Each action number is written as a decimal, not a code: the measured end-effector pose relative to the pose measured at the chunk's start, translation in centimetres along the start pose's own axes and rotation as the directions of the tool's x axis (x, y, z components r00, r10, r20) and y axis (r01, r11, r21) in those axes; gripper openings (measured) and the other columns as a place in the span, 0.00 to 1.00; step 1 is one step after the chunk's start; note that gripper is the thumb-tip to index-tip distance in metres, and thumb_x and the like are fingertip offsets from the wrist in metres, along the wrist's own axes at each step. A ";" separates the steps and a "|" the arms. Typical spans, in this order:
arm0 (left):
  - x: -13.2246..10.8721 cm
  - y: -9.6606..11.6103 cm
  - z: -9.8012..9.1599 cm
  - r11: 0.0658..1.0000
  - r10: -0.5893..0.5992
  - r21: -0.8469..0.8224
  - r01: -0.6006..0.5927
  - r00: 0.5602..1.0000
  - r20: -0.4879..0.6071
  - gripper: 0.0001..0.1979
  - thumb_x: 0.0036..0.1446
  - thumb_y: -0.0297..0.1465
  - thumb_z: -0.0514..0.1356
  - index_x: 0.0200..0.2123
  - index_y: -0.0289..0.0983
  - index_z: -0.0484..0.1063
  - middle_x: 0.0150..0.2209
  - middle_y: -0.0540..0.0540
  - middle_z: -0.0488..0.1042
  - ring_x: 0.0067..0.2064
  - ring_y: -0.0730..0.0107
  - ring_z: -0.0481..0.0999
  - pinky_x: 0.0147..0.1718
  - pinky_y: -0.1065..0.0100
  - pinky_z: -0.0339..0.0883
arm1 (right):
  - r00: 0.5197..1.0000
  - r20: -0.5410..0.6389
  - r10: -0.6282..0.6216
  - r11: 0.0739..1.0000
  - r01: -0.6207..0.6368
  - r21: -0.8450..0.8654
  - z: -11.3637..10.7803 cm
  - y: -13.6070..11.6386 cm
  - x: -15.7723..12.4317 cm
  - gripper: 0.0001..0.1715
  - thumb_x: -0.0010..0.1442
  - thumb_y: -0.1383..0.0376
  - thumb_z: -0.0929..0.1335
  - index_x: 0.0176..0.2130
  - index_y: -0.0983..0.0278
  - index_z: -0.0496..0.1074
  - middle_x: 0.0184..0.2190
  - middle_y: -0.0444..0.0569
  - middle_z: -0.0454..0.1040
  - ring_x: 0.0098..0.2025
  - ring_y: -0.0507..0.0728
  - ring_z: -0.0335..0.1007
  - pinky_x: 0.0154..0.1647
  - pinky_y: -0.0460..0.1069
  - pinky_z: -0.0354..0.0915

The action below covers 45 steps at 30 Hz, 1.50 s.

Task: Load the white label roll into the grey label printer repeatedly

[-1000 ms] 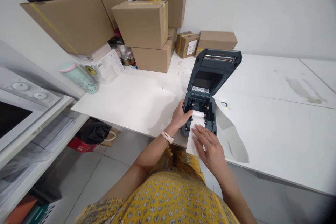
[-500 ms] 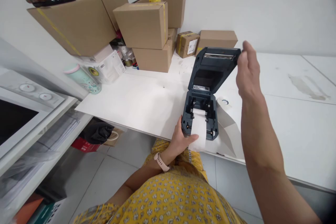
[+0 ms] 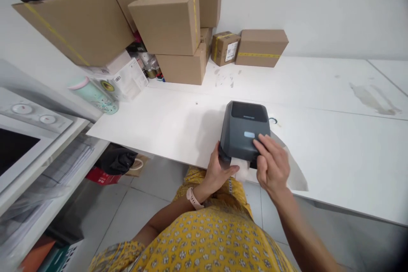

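Observation:
A dark grey label printer (image 3: 245,129) stands near the table's front edge, its lid lowered over the body with a gap at the front. White label paper (image 3: 242,171) hangs out of the front. My left hand (image 3: 219,170) is at the front left corner, fingers against the printer's side and thumb pressed on the paper. On the lid's front right corner rests my right hand (image 3: 274,163), fingers bent over its top and front edge. The paper roll inside is hidden by the lid.
Several cardboard boxes (image 3: 165,25) are stacked at the back left, with a small taped box (image 3: 225,49) and a longer carton (image 3: 262,49) beside them. A mint bottle (image 3: 95,95) leans at the left, near a white microwave (image 3: 28,114). Curled white backing paper (image 3: 296,170) lies right of the printer.
My right hand has swung the printer's lid from upright down toward the front, covering the inside. My left hand has stayed at the paper and the front left corner.

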<state>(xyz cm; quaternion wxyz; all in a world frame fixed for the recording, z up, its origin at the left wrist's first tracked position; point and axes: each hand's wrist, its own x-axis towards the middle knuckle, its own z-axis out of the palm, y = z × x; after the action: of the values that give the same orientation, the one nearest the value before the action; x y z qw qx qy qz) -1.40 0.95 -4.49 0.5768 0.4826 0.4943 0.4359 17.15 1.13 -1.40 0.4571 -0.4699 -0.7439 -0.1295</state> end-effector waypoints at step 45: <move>-0.9 1.4 1.6 0.958 -0.223 -0.118 0.263 0.935 0.275 0.27 0.50 0.54 0.66 0.22 0.34 0.68 0.22 0.52 0.65 0.28 0.74 0.64 0.30 0.69 0.58 | 0.952 0.005 0.307 0.911 -0.295 0.288 1.7 -0.8 -2.4 0.26 0.73 0.64 0.54 0.58 0.58 0.74 0.57 0.53 0.76 0.65 0.63 0.66 0.64 0.65 0.59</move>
<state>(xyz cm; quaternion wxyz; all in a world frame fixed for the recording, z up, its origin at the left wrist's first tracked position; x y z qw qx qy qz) 0.00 0.11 -2.86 0.7211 0.4250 0.4358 0.3309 15.90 0.35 -4.05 0.5494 -0.5053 -0.6642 0.0417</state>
